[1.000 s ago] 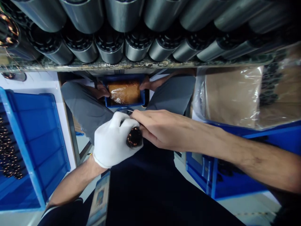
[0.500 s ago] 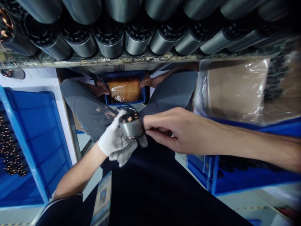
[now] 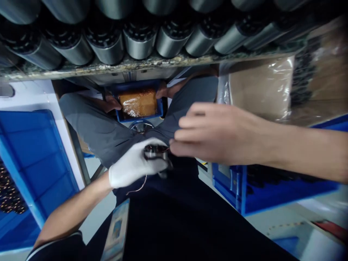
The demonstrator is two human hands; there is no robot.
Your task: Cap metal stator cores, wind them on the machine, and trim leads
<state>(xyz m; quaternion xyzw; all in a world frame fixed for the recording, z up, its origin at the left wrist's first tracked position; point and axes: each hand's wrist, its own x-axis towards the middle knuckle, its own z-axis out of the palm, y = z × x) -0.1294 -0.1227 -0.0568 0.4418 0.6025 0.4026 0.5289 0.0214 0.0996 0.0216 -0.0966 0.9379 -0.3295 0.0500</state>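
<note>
My left hand (image 3: 138, 161), in a white glove, is wrapped round a motor stator (image 3: 160, 154) in front of my lap. The stator is a short metal cylinder with a dark slotted end and copper windings; the glove covers much of it. A thin copper wire (image 3: 140, 187) dangles below the glove. My bare right hand (image 3: 209, 134) is just right of the stator, its fingers curled and thumb and forefinger pinched together. Between that pinch and the stator's upper end runs a fine wire (image 3: 168, 149), slightly blurred.
Rows of metal cylinders (image 3: 141, 43) stand on a worn shelf edge (image 3: 163, 63) ahead. A blue crate (image 3: 32, 141) with copper-wound parts is at left. At right are a plastic-wrapped carton (image 3: 261, 90) and another blue crate (image 3: 243, 192). A blue bin (image 3: 137, 119) sits low between my legs.
The stator has turned and come slightly lower in my left hand, whose fingers now wrap over it. My right hand has turned and risen a little. A loose wire now shows under the glove.
</note>
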